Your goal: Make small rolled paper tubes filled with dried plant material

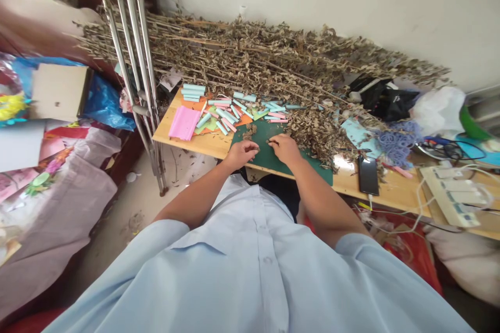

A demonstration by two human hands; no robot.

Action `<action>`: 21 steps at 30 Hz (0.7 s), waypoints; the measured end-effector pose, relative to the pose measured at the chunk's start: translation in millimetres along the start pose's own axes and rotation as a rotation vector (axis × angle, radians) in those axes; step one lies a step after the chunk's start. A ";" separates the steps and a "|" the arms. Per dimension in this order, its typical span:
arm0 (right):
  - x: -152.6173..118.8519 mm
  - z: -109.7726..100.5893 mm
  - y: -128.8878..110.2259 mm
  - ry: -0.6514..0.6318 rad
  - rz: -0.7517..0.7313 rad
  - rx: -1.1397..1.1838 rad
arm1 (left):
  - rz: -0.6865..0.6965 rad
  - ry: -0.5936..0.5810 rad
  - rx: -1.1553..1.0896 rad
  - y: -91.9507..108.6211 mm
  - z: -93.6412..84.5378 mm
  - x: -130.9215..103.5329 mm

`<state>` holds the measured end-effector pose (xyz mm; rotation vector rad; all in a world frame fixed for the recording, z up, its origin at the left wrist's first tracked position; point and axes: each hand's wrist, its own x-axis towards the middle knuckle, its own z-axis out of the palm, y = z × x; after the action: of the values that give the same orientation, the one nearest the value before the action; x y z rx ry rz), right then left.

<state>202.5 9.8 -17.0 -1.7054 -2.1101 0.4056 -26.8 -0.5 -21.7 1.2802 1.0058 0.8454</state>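
Observation:
My left hand (242, 154) is over the left part of a dark green mat (269, 136), its fingers pinched together around a small brownish bit that looks like dried leaf. Across from it, my right hand (286, 149) is closed in a pinch too, palm down on the mat; what its fingertips hold is too small to name. A small clump of crumbled dried leaves (250, 131) lies just beyond my left hand. Beside my right hand spreads a heap of loose dried leaves (318, 138). Light blue paper rolls (224, 114) and pink paper rolls (278, 115) are scattered past the mat.
Dried leafy stalks (250, 52) are piled along the wall. Pink paper sheets (184, 123) lie on the wooden table (166, 127). Metal crutches (135, 47) lean at the left. Rightward are a phone (368, 175), blue yarn (399, 143) and a power strip (449, 195) with cables.

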 end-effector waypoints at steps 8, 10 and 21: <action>0.3 -3.1 -1.5 0.001 0.062 0.063 | 0.001 -0.006 0.019 -0.6 -0.3 -1.1; -1.4 -4.4 -1.2 0.023 0.097 0.122 | -0.006 -0.007 0.027 -0.6 -0.6 -1.3; -39.4 -3.1 -46.6 0.038 0.312 0.704 | 0.019 -0.020 -0.047 1.6 -0.1 -2.0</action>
<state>170.8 -38.8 2.3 -1.5650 -1.4076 1.0495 -27.5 -2.2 -19.9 1.2573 0.9541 0.8648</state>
